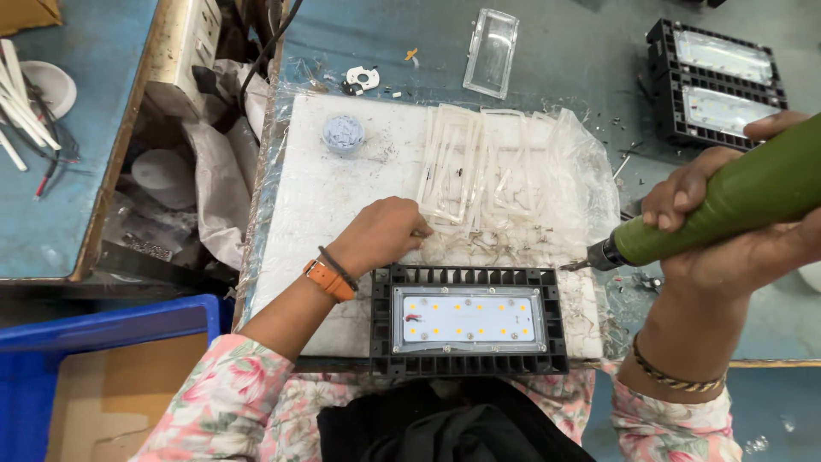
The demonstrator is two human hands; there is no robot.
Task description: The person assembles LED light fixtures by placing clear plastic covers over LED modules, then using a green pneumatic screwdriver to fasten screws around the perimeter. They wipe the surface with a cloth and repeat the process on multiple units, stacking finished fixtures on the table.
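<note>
**First:** Hands are seen on either side of the work. What is held?

**Second:** A green electric screwdriver (727, 201) is gripped in the right hand (727, 231), fingers wrapped closed round its barrel, with the bit (575, 265) pointed left, just off the upper right corner of the black LED floodlight housing (469, 322). Nothing is gripped by the left hand (382, 233); its fingers are curled down onto the loose heap of clear gaskets (479, 175) just beyond the housing.

**First:** Where is the housing placed?

**Second:** It is laid flat, LED board up, at the near edge of the white work pad (316, 222), between the two wrists.

**First:** Which step is judged to be in hand?

**Second:** A gasket appears to be picked out for fitting; no driving is under way, since the bit is held clear of the housing.

**First:** What would be called for next?

**Second:** One gasket would need to be separated cleanly from the tangle and seated squarely round the LED board.

**First:** And farther off?

**Second:** A small grey round cap (343, 133) is set on the pad's far side, a clear lens cover (491, 53) lies on the blue bench beyond, and two finished floodlights (714, 81) are placed at the far right.
</note>
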